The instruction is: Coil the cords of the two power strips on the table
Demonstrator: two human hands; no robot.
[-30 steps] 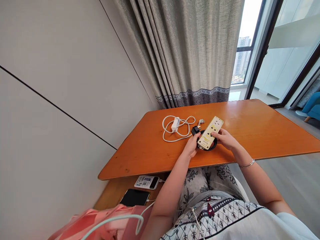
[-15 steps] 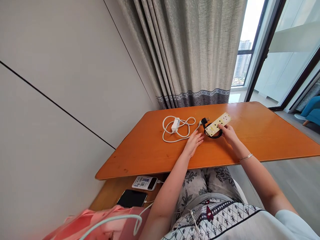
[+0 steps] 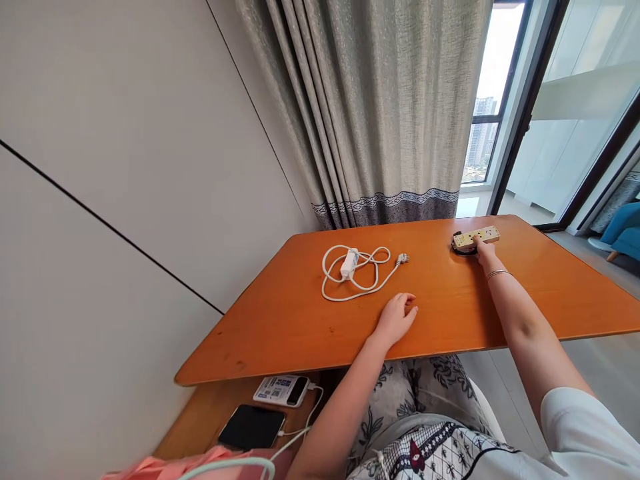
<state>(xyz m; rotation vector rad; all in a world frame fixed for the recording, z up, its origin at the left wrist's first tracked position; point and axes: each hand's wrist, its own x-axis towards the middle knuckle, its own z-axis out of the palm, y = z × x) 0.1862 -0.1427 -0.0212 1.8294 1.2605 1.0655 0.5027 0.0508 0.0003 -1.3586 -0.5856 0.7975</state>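
- My right hand is stretched far out over the worktop, the arm almost straight. Its fingertips are against the near edge of the power strip. From here I cannot tell whether they pinch the strip or only rest on it.
- The power strip is pale yellow with its row of sockets facing up. It lies towards the far right of the worktop, its long side running left to right.
- The strip sits on its own black cord coil, which shows from under its left end.
- A thin silver bracelet circles my right wrist, just behind the hand.
- My left hand lies palm down on the worktop near the front edge, fingers loosely spread, holding nothing. It is well apart from the power strip.
- Beyond my left hand, a white charger lies among the loops of its own white cable. The cable's plug end points right, towards the strip but well short of it. The nearest loop is near my left hand without touching it.
- On the lower shelf under the worktop's left side, a dark phone and a power bank lie side by side, each with a white lead running from it.
- A grey curtain hangs behind the worktop, with a window to its right.
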